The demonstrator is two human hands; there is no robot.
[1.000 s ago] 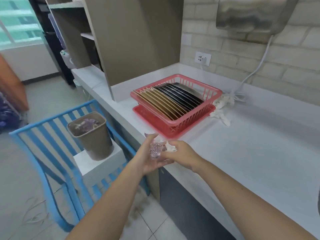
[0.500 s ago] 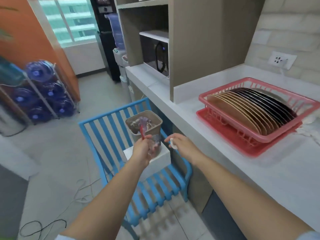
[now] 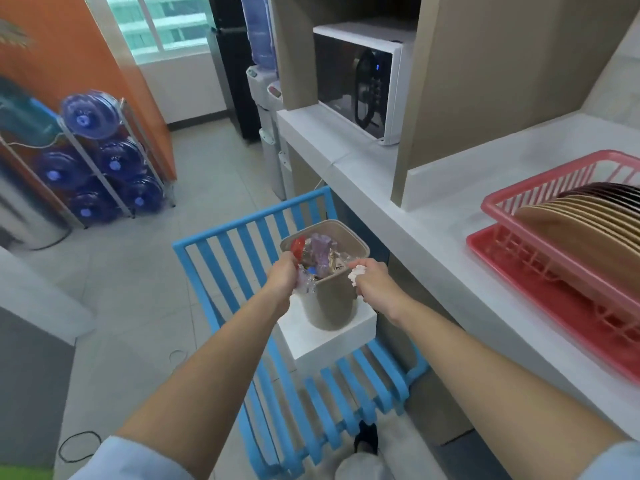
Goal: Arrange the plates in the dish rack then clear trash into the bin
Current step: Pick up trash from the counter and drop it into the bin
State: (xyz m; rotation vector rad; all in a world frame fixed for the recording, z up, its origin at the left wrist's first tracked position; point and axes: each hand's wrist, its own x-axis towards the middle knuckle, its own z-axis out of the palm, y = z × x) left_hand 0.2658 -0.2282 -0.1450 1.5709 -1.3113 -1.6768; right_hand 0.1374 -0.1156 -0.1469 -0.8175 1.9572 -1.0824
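Note:
A small tan bin [image 3: 330, 303] stands on a white block on a blue slatted chair, with wrappers inside it. My left hand [image 3: 284, 277] grips a crumpled clear plastic wrapper [image 3: 304, 284] with a red piece at the bin's left rim. My right hand [image 3: 372, 282] pinches a crumpled white tissue [image 3: 356, 273] at the bin's right rim. The red dish rack [image 3: 540, 216] sits on the counter at the right, with tan and dark plates [image 3: 581, 226] standing upright in it.
The blue chair [image 3: 249, 233] stands against the white counter [image 3: 433, 216]. A white microwave [image 3: 360, 74] sits in the cabinet niche. Water bottles on a metal rack [image 3: 100, 157] stand at the far left. A black cable [image 3: 78, 445] lies on the tiled floor.
I have turned left from the counter toward the bin. Both hands carried the wrapper and tissue from the counter edge to the bin's rim.

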